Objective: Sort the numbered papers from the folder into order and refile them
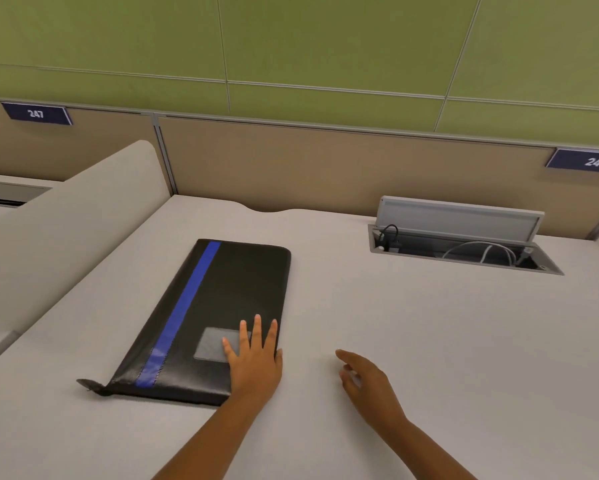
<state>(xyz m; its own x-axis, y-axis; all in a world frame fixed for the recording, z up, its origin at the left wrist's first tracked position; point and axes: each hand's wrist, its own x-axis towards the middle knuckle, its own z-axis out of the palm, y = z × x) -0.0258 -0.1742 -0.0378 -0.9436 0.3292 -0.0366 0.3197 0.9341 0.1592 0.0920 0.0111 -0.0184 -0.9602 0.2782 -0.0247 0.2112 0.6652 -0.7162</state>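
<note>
A black folder (232,289) with a blue stripe and a grey label patch lies closed on the pale desk (412,323), its zipper tab sticking out at the near left corner. My left hand (254,362) rests flat on the folder's near right corner, fingers spread over the patch. My right hand (367,379) hovers just above the desk to the right of the folder, fingers loosely apart, holding nothing. No papers are visible.
An open cable hatch (464,244) with a raised grey lid and white cables is set into the desk at the back right. A curved beige divider (66,230) borders the left side. A tan partition with number plates 247 and 248 runs along the back.
</note>
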